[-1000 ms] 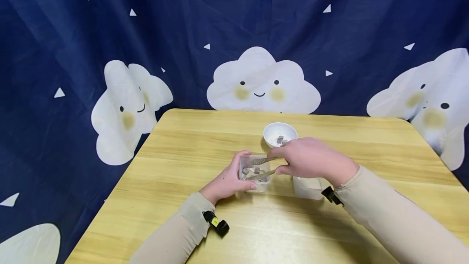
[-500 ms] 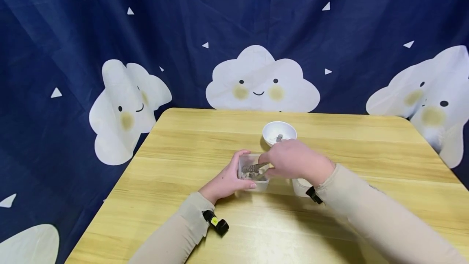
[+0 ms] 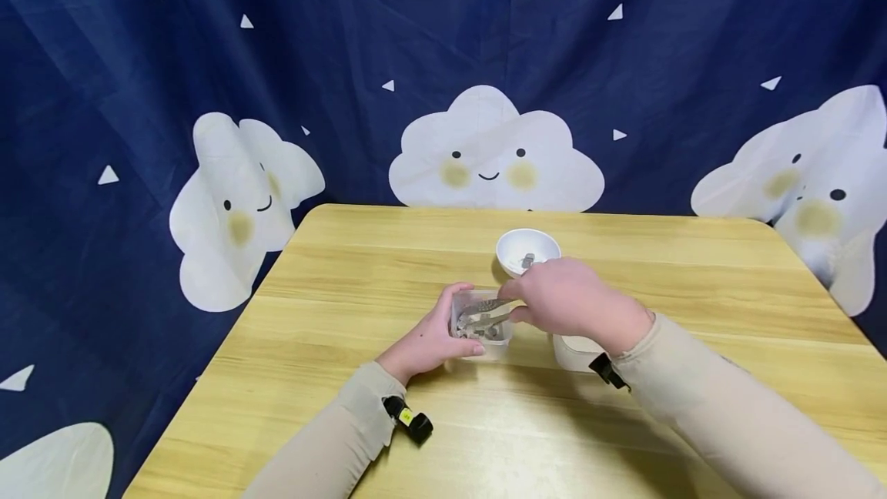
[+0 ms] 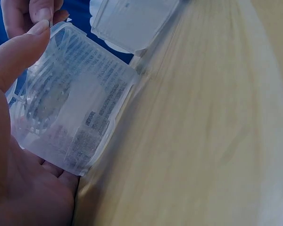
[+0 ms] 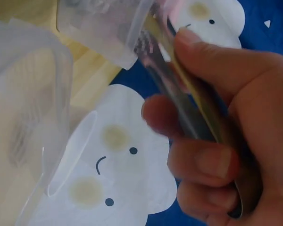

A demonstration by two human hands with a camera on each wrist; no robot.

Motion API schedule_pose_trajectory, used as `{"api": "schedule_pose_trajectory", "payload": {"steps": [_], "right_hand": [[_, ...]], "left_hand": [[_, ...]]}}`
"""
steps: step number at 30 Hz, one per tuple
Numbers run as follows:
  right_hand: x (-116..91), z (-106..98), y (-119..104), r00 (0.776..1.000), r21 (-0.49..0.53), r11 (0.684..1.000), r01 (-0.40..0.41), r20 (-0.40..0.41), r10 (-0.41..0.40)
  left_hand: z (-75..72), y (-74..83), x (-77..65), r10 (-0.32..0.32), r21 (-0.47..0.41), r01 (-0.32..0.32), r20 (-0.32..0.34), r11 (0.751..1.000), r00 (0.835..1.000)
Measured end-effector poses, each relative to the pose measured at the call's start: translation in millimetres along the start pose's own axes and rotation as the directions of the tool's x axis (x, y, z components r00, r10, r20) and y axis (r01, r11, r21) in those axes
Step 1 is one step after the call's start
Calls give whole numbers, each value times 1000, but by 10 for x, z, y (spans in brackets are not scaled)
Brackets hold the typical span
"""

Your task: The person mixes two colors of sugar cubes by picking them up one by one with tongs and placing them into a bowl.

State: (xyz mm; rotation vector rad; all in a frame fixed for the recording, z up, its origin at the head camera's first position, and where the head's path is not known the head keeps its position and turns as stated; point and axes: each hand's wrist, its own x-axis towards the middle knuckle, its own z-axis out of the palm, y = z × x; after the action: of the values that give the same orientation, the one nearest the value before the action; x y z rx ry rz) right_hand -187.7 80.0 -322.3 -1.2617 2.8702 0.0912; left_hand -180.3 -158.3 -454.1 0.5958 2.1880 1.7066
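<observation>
A clear plastic box (image 3: 496,349) was gripped between the thumb and fingers of the left hand (image 3: 433,339), on the wooden desk (image 3: 326,276). Metal tongs (image 3: 489,305) were grasped in the right hand (image 3: 575,295), their tips held inside the box, above small grey pieces (image 3: 480,333). Beyond the right hand a white bowl (image 3: 510,250) was seen; a second box (image 3: 572,355) was partly hidden by that wrist.

The right hand (image 3: 564,295) is hiding part of the bowl (image 3: 513,246) and box (image 3: 571,356); bits (image 3: 493,332) in the tub (image 3: 493,351) are showing too small to name. What may be print (image 4: 89,59) on it is blurring; both sleeves (image 3: 734,399) are running off-frame.
</observation>
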Motion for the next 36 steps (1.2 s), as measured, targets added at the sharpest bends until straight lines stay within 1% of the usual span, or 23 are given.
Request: {"api": "schedule_pose_trajectory", "payload": {"steps": [4,6,8,10,15,18,21,26,30,32,36], "right_hand": [[59,20,2,995,24,996,85,51,-86],[96,41,-19,991,28,995,98,86,-100],[124,62,-51,990,11,996,91,106,-92],[129,73,-86,992,-21,997,76,101,-74],[72,43,-139,999,-101,994,33,43,-29],[42,6,-120,1000,-138,990,5,-4,-6],[25,-27,-86,1000,-154,988,-15,-23,12],[18,-45,-44,1000,-120,993,-14,2,14],[36,-23,-42,1000,-70,997,25,-3,-25],[56,4,-46,999,-63,997,43,-2,-43],[104,64,-62,998,-51,997,54,28,-53]], "left_hand": [[-16,-8,1,24,17,-24,-4,1000,1000],[-20,-15,0,28,14,-28,-1,1000,1000],[-22,-20,-4,25,9,-25,2,1000,1000],[-22,-18,-8,19,6,-19,1,1000,1000],[-22,21,-4,26,14,-26,-5,1000,1000],[-27,29,5,28,11,-28,-5,1000,1000],[-24,25,4,16,1,-16,-1,1000,1000],[-10,28,-8,-5,-7,5,3,1000,1000],[-10,33,-1,7,2,-7,-3,1000,1000],[-9,32,1,9,10,-9,-5,1000,1000],[0,21,-3,7,6,-7,0,1000,1000]]}}
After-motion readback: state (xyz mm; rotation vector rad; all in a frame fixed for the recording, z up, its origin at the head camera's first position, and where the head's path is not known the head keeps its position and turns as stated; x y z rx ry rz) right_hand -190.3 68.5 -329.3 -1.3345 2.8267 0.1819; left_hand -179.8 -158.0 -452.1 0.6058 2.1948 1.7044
